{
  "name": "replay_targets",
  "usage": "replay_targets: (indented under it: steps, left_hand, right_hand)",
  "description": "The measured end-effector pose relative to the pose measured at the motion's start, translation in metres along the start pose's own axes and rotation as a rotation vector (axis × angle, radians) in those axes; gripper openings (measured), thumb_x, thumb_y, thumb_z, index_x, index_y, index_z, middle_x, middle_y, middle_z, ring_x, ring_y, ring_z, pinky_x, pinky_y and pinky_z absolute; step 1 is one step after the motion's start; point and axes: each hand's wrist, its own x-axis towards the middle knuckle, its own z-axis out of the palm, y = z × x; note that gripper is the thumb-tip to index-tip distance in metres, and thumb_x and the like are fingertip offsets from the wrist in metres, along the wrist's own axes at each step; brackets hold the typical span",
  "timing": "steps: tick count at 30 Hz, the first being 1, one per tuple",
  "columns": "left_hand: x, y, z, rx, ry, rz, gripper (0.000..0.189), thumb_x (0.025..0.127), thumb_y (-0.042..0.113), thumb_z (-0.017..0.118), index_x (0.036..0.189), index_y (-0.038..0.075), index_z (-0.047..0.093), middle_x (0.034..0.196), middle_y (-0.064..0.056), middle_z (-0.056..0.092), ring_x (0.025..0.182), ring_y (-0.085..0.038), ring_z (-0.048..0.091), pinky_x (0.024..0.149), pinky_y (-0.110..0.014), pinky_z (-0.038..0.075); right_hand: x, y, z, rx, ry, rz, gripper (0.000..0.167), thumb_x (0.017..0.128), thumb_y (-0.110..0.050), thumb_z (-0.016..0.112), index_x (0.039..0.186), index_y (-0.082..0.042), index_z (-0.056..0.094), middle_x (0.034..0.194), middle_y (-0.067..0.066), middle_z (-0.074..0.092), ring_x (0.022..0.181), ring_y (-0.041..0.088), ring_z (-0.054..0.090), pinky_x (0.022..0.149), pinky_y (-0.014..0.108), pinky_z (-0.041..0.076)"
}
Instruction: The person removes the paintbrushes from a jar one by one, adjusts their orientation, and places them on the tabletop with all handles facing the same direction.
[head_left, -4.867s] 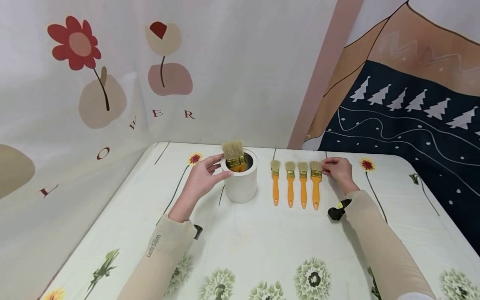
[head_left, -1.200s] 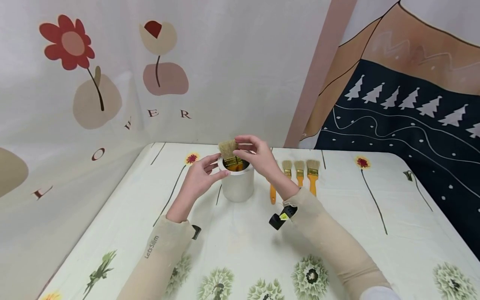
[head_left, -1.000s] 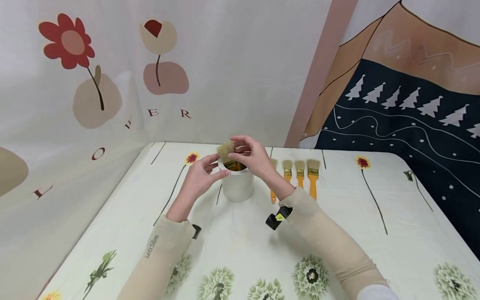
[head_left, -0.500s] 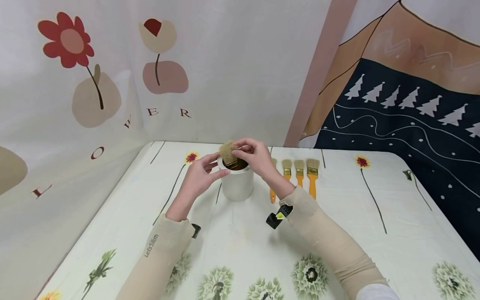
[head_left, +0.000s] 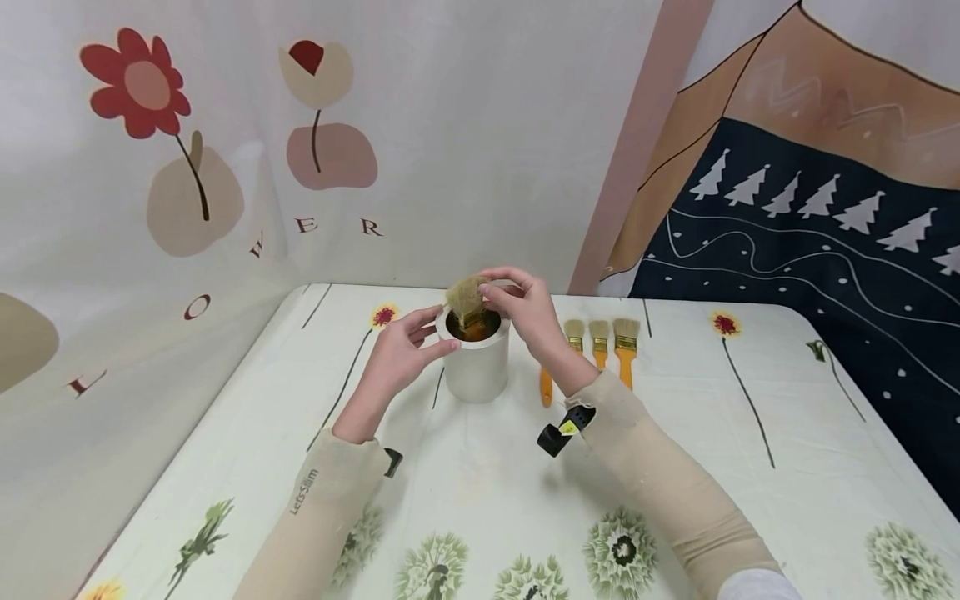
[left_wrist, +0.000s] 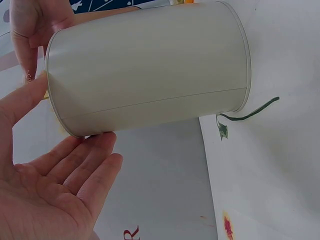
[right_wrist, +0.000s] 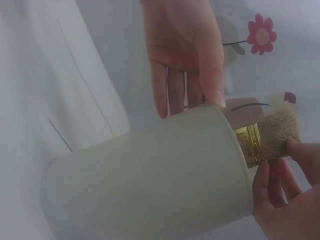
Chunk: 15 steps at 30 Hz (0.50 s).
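A white cylindrical canister (head_left: 477, 373) stands upright on the table, open at the top. My left hand (head_left: 399, 357) holds its rim from the left, thumb at the near side and fingers behind. In the left wrist view the fingertips (left_wrist: 107, 142) touch the canister's wall. Bristles up, a paintbrush (head_left: 463, 298) leans in the canister, its handle hidden inside. My right hand (head_left: 531, 315) pinches its pale bristles between thumb and fingers. The brush's gold ferrule (right_wrist: 249, 142) shows beyond the rim in the right wrist view. I cannot tell how many brushes are inside.
Several orange-handled paintbrushes lie in a row right of the canister, among them a wide one (head_left: 626, 346) at the right end. My right forearm partly covers the row. A white flowered cloth (head_left: 465, 467) covers the table. A printed curtain (head_left: 480, 167) hangs behind.
My right hand has come from the row's rightmost brush to the brush in the canister. Over the last second, the bristles tilted left, then swung back right. My left hand stays at the rim.
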Motion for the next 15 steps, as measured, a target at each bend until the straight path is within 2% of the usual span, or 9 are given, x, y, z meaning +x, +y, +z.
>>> replay_targets:
  steps: [2,6,9,15]
  left_hand:
    - [0.001,0.0,0.0,0.0,-0.002,-0.005,0.07,0.09,0.03,0.075,0.15,0.012,0.046,0.153,-0.014,0.048,0.139,-0.034,0.05,0.11,-0.046,0.048]
    - [0.001,-0.001,-0.001,-0.003,-0.008,-0.013,0.07,0.09,0.03,0.075,0.151,0.012,0.045,0.154,-0.013,0.046,0.139,-0.034,0.049,0.111,-0.047,0.047]
    - [0.001,0.0,-0.001,-0.002,-0.008,-0.008,0.07,0.09,0.029,0.075,0.15,0.011,0.045,0.154,-0.014,0.047,0.139,-0.035,0.049,0.111,-0.048,0.047]
    - [0.0,-0.002,0.0,-0.006,0.001,-0.019,0.07,0.089,0.03,0.076,0.15,0.013,0.046,0.154,-0.013,0.047,0.14,-0.034,0.049,0.111,-0.047,0.047]
  right_hand:
    - [0.0,-0.002,-0.001,0.019,0.011,-0.02,0.024,0.096,-0.009,0.065,0.118,0.001,0.067,0.117,0.008,0.066,0.089,0.005,0.067,0.088,0.025,0.06]
    - [0.001,-0.009,-0.006,0.048,0.034,-0.073,0.024,0.096,-0.008,0.065,0.117,0.003,0.066,0.103,-0.002,0.067,0.089,0.006,0.067,0.088,0.025,0.06]
    - [0.002,-0.019,-0.013,0.074,0.066,-0.109,0.022,0.096,-0.008,0.066,0.116,0.002,0.065,0.098,-0.003,0.066,0.088,0.006,0.068,0.087,0.026,0.061]
    - [0.003,-0.042,-0.031,0.173,0.147,-0.171,0.011,0.094,-0.008,0.067,0.105,-0.009,0.069,0.093,-0.002,0.066,0.088,0.008,0.067,0.082,0.023,0.061]
